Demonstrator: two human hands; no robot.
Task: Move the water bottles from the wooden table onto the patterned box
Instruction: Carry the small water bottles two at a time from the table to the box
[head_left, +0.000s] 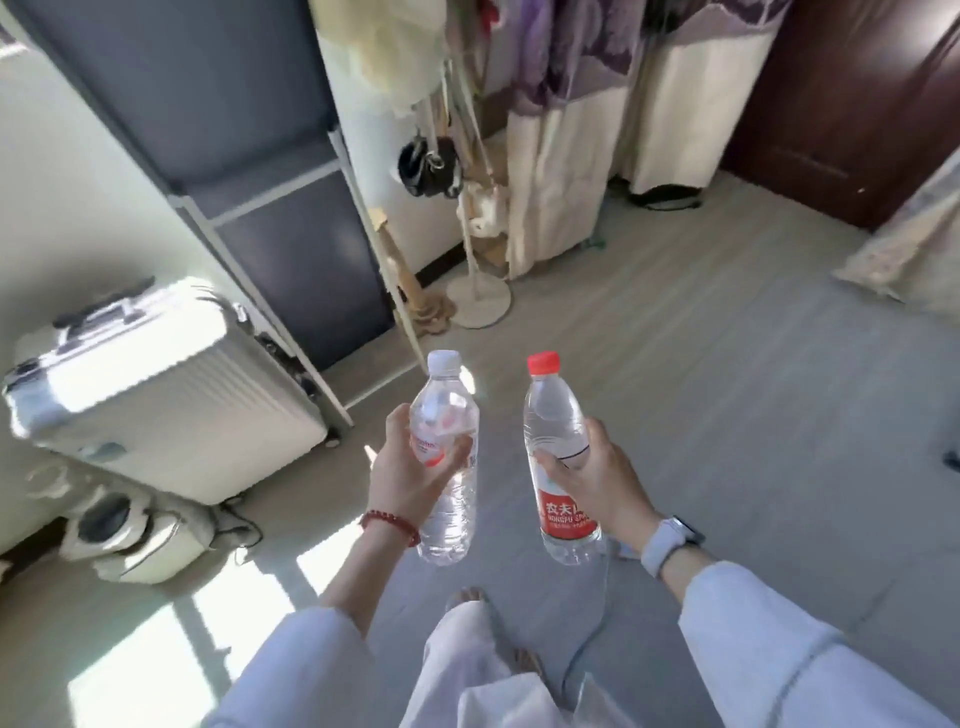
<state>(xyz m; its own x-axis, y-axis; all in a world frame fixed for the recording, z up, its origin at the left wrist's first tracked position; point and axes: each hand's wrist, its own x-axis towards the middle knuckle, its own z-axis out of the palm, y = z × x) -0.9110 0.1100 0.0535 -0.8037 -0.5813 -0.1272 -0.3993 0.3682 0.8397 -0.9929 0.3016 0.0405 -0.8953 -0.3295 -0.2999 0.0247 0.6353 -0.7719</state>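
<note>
A pale grey plank floor (727, 395) fills most of the view, with bright patches of sunlight across its lower left part. A tall dark grey fabric wardrobe with a white frame (249, 156) stands at the upper left, and a dark brown wooden door (841, 104) closes the upper right corner, with cream and purple curtains (597, 130) hanging between them. In front of the wardrobe, a white ribbed hard-shell suitcase (156, 395) stands by the wall at the left, and a white coat stand with a round base (478, 291) rises near the curtains, a black bag (426, 169) hanging from it. Neither the wooden table nor the patterned box is in view. Both task bottles are in the air over the floor, roughly upright and a little apart. The left hand (410, 467), with a red bead bracelet (389, 526) at its wrist, is wrapped around the middle of a clear plastic water bottle with a white cap (447, 509). The right hand (602, 478), with a white-strapped watch (670, 538) at its wrist, is closed around the upper body of a clear plastic water bottle with a red cap and red label (563, 514)
</note>
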